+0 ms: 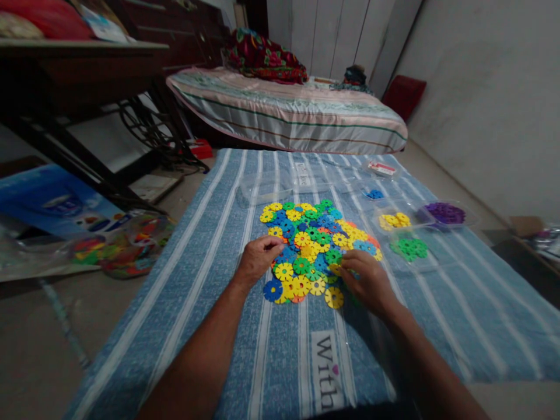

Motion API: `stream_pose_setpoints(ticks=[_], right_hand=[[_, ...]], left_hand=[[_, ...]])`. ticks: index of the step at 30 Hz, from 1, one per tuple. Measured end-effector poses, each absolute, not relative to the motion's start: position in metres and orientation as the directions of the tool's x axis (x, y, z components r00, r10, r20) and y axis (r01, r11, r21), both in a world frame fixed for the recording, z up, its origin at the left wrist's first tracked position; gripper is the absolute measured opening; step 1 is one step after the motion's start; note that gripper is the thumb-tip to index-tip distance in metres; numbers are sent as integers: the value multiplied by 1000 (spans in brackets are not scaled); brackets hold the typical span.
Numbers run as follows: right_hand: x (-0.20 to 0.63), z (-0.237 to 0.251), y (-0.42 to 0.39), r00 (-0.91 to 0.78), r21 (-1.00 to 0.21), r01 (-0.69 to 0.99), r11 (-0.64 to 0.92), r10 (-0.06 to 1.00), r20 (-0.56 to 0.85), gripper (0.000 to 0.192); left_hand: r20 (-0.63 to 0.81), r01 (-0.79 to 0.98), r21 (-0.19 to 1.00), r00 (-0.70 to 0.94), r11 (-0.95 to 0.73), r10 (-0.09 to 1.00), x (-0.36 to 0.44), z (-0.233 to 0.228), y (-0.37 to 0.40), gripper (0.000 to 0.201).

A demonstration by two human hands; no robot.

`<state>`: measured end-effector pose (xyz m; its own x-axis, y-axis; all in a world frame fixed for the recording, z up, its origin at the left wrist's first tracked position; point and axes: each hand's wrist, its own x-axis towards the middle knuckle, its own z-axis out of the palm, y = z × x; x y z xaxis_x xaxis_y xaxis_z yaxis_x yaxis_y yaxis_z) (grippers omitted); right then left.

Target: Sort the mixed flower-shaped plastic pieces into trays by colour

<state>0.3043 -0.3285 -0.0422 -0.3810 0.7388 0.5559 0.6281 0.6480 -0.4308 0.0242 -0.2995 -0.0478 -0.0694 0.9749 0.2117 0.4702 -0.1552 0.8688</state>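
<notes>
While the blue striped cloth (219,326) lies flat on the floor and carries all the pieces, you are working the mixed pile of plastic discs (312,245) at its middle. Sorted lots sit toward the cloth's far right edge: clear trays (431,224) holding purple discs (445,213), yellow discs (395,220) and green discs (409,248), with a few blue discs (374,194) further back. An empty clear tray (265,191) rests beyond the pile.

Your left hand (258,259) rests on the pile's near left side, fingers curled loosely; whether it pinches a disc I cannot tell. Your right hand (367,283) sits at the pile's near right side, with its grip closed on a yellow disc (336,269) between thumb and fingertips.

Judgement: lift that disc straight up, clear of its neighbours, as the notched rims may snag and drag others along. Keep the left hand pressing lightly to steady the pile. Take one colour at a time, working from the pile's near side inward.
</notes>
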Motion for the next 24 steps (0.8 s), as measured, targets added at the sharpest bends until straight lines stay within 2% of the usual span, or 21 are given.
stream_pose_setpoints(ticks=[3, 6, 9, 11, 13, 17, 20, 24], right_hand=[[315, -27, -317, -355, -447, 621, 644, 739, 572, 16], [339, -7, -290, -265, -358, 715, 601, 706, 657, 15], [365, 10, -264, -57, -230, 908, 352, 645, 762, 14], [373, 13, -257, 4, -201, 945, 256, 608, 794, 16], [369, 5, -261, -48, -199, 930, 310, 637, 770, 17], [341, -29, -290, -316, -209, 823, 528, 732, 604, 16], [323, -52, -310, -391, -167, 835, 524, 779, 489, 16], [316, -63, -321, -377, -115, 876, 468, 815, 439, 23]], left_hand=[[206, 468, 871, -73, -149, 976, 25, -46, -300, 19], [206, 463, 873, -69, -152, 976, 25, -46, -299, 18], [215, 464, 871, -67, -161, 974, 25, -47, -298, 18], [218, 469, 868, -62, -164, 974, 25, -47, -298, 18], [218, 473, 865, -57, -166, 974, 25, -47, -298, 19], [221, 476, 863, -57, -168, 974, 26, -45, -298, 19], [224, 480, 860, -51, -173, 973, 26, -46, -298, 19], [226, 482, 859, -56, -172, 973, 26, -47, -298, 19]])
